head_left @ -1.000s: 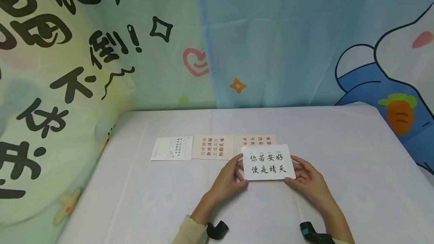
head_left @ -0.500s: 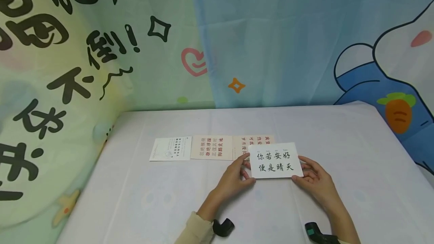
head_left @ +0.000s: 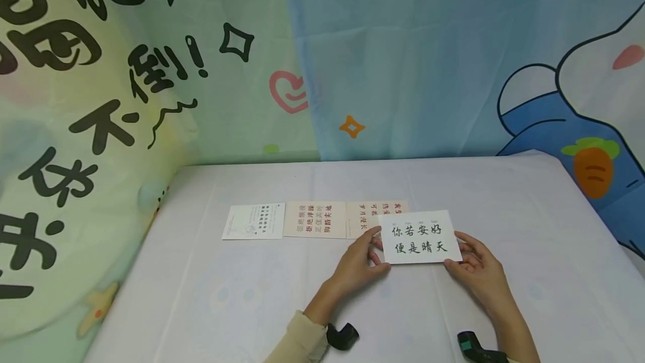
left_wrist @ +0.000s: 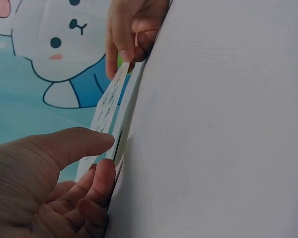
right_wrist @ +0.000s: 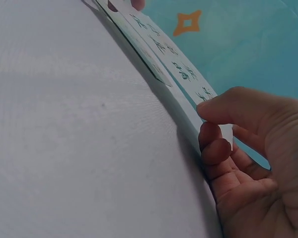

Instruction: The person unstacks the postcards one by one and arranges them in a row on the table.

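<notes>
A white card [head_left: 420, 238] with two lines of handwritten-style black characters is held by both hands just above the table. My left hand [head_left: 359, 262] pinches its left edge, thumb at the lower corner. At the opposite edge my right hand [head_left: 480, 269] pinches the lower right corner between thumb and fingers. In the right wrist view the card [right_wrist: 176, 59] slants above the cloth. Behind it lie a beige card with reddish characters [head_left: 370, 223], partly covered by the held card, another beige card [head_left: 314, 219], and a white card with small print [head_left: 254, 221], in one row.
A white cloth covers the table [head_left: 242, 296]. Behind it hangs a printed backdrop [head_left: 413, 60] with cartoon figures and large black characters. Each wrist wears a black device, such as the left one [head_left: 344, 336].
Both hands have moved to the right, carrying the white card with them, and slightly away from the body. More of the rightmost beige card shows now. The row of cards stays put.
</notes>
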A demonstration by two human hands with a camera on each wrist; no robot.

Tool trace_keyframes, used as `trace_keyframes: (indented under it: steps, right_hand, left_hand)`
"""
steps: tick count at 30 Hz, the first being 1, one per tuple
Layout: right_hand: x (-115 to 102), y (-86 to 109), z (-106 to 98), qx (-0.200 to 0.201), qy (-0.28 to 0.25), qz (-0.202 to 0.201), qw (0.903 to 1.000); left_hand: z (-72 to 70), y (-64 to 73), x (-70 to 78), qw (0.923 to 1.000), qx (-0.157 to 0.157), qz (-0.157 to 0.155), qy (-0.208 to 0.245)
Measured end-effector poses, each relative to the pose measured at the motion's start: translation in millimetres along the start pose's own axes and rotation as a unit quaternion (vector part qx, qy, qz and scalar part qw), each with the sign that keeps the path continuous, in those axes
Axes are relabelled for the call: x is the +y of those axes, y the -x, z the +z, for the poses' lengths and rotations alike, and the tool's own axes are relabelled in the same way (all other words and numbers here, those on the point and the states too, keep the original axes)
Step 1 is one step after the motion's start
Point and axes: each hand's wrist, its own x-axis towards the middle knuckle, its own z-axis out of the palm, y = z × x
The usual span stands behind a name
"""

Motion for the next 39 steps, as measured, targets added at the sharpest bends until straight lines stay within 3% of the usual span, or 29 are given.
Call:
trace_keyframes:
  steps: [16,28,39]
  right_hand:
    - [0,-3.9,-5,0.064,0.029,0.079,0.9943]
    - [2,-4.6,-6,0.134,0.002,0.146,0.9801]
    - [5,-8.1,-10,0.163,-0.024,0.158,0.9736]
  left_hand:
    - [12.3,-12.7,5.8,0.9999,0.006,-0.008,0.014]
    - [25.9,-23.9,12.6,0.9998,0.000,-0.019,0.005]
    - [35.7,-36.4,12.6,0.9998,0.014,-0.015,0.003]
